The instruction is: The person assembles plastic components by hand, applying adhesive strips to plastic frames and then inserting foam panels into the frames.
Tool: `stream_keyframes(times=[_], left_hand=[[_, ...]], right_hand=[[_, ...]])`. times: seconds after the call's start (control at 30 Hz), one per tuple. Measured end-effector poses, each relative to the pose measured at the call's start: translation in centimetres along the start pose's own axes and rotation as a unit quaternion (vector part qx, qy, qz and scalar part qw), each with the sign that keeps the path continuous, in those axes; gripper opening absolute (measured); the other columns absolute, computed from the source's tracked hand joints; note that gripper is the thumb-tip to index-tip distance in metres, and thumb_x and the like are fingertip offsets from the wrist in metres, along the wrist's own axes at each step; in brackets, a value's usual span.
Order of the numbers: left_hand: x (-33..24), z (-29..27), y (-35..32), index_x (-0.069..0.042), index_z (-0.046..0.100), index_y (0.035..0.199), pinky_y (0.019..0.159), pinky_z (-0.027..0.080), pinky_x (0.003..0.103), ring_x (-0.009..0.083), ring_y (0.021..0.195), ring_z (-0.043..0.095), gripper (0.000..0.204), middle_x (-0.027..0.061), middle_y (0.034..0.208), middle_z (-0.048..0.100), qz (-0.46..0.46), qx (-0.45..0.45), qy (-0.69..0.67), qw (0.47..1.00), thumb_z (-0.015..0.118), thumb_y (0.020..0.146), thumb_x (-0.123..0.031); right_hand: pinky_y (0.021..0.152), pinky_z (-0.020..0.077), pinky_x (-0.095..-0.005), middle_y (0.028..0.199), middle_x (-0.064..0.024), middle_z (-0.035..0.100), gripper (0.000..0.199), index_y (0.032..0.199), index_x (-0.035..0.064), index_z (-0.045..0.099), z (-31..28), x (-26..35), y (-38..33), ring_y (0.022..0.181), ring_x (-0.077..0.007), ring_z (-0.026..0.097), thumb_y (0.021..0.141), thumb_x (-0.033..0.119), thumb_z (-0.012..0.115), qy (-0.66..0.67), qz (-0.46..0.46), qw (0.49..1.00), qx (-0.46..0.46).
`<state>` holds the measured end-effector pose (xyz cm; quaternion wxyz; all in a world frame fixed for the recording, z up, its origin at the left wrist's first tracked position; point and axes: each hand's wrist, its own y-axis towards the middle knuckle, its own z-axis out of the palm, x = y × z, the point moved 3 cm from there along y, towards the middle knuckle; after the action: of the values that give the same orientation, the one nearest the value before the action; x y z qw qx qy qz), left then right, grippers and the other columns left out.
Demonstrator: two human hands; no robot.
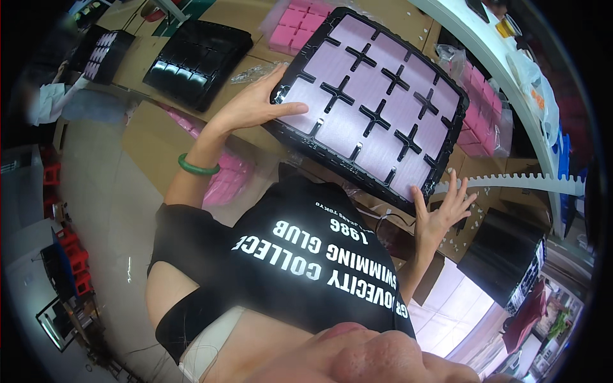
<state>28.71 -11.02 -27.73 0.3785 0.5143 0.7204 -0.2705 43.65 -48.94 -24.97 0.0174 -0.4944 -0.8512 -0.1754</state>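
Nearest the lens, a black T-shirt [300, 262] with white lettering is seen, w/ both forearms reaching away from it toward the tabletop [159, 137].

L hand [252, 105] is laid flat and open, fingers spread, against the near-left corner of a black tray [370, 105]; thumb and fingertips are pressed on its rim and first pink cell, not wrapped round it. A green bangle [196, 167] is worn just behind that hand, on the wrist.

R hand [440, 214] is likewise open, fingers fanned, palm set against the tray's near-right edge; nothing is clenched in it. The tray is thus propped between the two hands, tilted, its near edge overhanging the tabletop front. Pink foam pads [373, 89] are seated in its compartments, approx. a dozen, parted by black cross-shaped dividers.

Just right of the R hand, a white toothed strip [511, 182] is laid, and small white bits are scattered beside it. Below-right of that hand, a stack of black trays [504, 255] is stood.

Beyond the L hand, an empty black tray [198, 60] is rested on the tabletop, w/ another pad-filled one [102, 54] further left. Past the held tray's far corner, loose pink foam blocks [297, 25] are piled; more pink blocks in bags [482, 118] are stacked at the tray's right side.
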Motion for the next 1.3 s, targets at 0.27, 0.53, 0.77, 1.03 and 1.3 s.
stream_keyframes(times=[0.27, 0.53, 0.77, 1.03, 1.3], left_hand=[[-2.9, -2.6, -0.2, -0.002, 0.064, 0.124, 0.089, 0.048, 0.022, 0.0079, 0.097, 0.063, 0.036, 0.0022, 0.108, 0.069, -0.065, -0.136, -0.504, 0.85, 0.068, 0.093, -0.017], [-7.8, -23.9, -9.9, -0.001, 0.068, 0.118, 0.088, 0.049, 0.024, 0.011, 0.095, 0.065, 0.027, 0.0043, 0.107, 0.07, 0.086, -0.3, -0.155, 0.937, 0.066, 0.093, -0.01], [-5.9, -26.8, -8.5, -0.006, 0.069, 0.119, 0.085, 0.049, 0.028, 0.014, 0.092, 0.063, 0.026, 0.0037, 0.103, 0.069, 0.087, -0.314, 0.242, 0.914, 0.064, 0.094, -0.009], [28.4, -7.6, -2.7, -0.014, 0.063, 0.125, 0.065, 0.056, 0.042, 0.0274, 0.09, 0.064, 0.041, 0.0073, 0.098, 0.056, -0.004, -0.243, 0.421, 0.874, 0.055, 0.086, -0.004], [31.9, -4.1, -3.7, -0.015, 0.059, 0.133, 0.066, 0.057, 0.04, 0.0257, 0.087, 0.065, 0.044, 0.008, 0.101, 0.054, -0.166, -0.236, 0.407, 0.866, 0.053, 0.09, -0.01]], right_hand=[[0.116, 0.0073, -0.0653, 0.154, -0.0099, 0.039, 0.074, 0.144, 0.0152, 0.048, -2.4, 3.5, 0.5, 0.148, -0.0447, 0.014, 0.081, 0.04, 0.079, 0.062, -0.022, 0.996, -0.062], [0.117, 0.0056, -0.0624, 0.15, -0.0088, 0.045, 0.069, 0.144, 0.0131, 0.048, -2.0, 4.3, 0.5, 0.149, -0.0401, 0.017, 0.086, 0.036, 0.076, 0.089, -0.014, 0.996, -0.029], [0.117, 0.0077, -0.0631, 0.146, -0.0096, 0.049, 0.059, 0.141, 0.014, 0.052, -0.7, 5.4, 0.0, 0.148, -0.0357, 0.023, 0.091, 0.037, 0.07, 0.076, 0.022, 0.997, -0.017], [0.117, 0.0078, -0.063, 0.146, -0.0119, 0.049, 0.053, 0.139, 0.0133, 0.054, -2.4, 5.9, -1.9, 0.147, -0.0343, 0.027, 0.092, 0.036, 0.068, 0.052, 0.082, 0.995, -0.019], [0.117, 0.0064, -0.0629, 0.144, -0.0133, 0.052, 0.047, 0.136, 0.0153, 0.057, -2.5, 6.8, -4.0, 0.146, -0.0338, 0.029, 0.093, 0.035, 0.066, 0.055, 0.117, 0.992, 0.011]])
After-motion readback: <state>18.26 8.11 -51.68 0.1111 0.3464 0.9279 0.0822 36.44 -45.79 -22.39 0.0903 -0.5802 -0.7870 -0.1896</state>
